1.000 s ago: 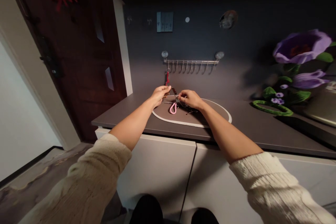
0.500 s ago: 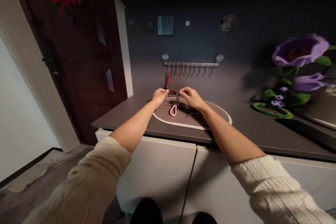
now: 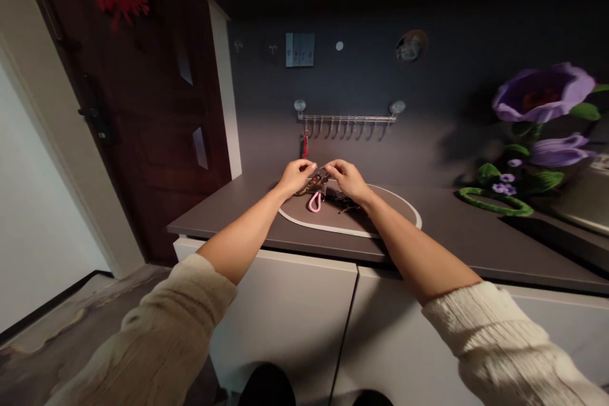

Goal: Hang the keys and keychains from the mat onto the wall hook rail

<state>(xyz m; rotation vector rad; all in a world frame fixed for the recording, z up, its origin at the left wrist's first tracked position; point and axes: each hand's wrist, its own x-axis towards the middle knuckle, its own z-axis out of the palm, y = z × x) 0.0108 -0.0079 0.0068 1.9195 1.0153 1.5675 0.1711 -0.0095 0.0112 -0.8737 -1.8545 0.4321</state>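
My left hand [image 3: 295,177] and my right hand [image 3: 347,179] are close together above the mat, thumb and fingers pinched. Between their fingertips is a metal key ring [image 3: 323,172]. A brownish keychain strap [image 3: 309,187] hangs beneath my left hand, and its details are hard to make out. Below the ring a pink loop strap [image 3: 314,202] hangs down or rests on the mat. Several dark keys [image 3: 348,204] lie on the oval mat [image 3: 328,226], partly behind my right hand.
A hook rail [image 3: 349,118] is fixed to the wall by suction cups, with a red strap [image 3: 305,144] on its left hook. Purple artificial flowers [image 3: 542,95] stand at the right of the counter [image 3: 228,203]. A dark red door [image 3: 157,139] is at the left.
My left hand has moved right, up to the key ring at my right hand. The brownish keychain strap now hangs lower, under my left hand. My right hand has hardly moved.
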